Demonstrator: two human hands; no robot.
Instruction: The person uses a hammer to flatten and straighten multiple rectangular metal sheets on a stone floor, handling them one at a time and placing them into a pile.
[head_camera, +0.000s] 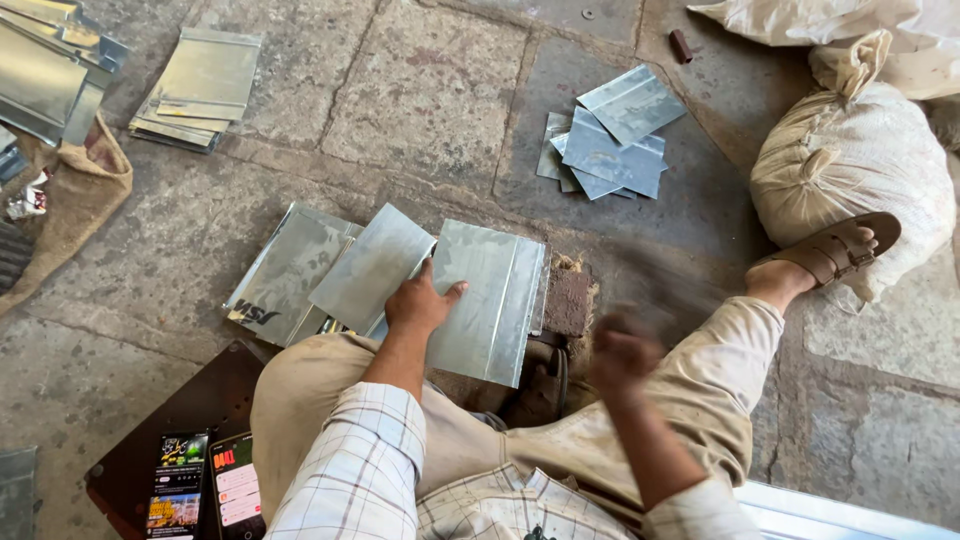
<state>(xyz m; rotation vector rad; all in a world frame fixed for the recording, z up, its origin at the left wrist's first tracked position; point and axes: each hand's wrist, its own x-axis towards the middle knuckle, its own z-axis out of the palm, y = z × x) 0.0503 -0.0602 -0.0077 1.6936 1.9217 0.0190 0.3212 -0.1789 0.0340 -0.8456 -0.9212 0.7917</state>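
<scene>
Galvanised sheet metal lies all over the stone floor (430, 90) here. The person sits low with legs spread, and the left hand (420, 300) presses flat on a folded sheet (490, 295) just in front of the knees, fingers (452, 291) spread wide, thumb out toward 3 o'clock, holding the sheet down rather than gripping it. That sheet rests partly over a brick (568, 300) at its 3 o'clock edge. Touching it at 9 o'clock, more sheets (320, 275) fan out, overlapping one another.

The right hand (625, 355) hangs above the right thigh, at 4 o'clock from the sheet, well blurred; I cannot tell whether its fingers are closed or whether it holds anything.

Up at 1 o'clock from the sheet, well apart, sits a small heap (610, 140) of cut pieces. At 10 o'clock, far off, a neat stack (195, 90) of bent sheets, and beyond it another pile (45, 65) on brown sacking (85, 185). A tied cloth sack (850, 165) bulges at 3 o'clock, the person's sandal (835, 250) propped against it. Down at 7 o'clock two phones (205, 485) lie side by side on a dark board (180, 410), screens lit
</scene>
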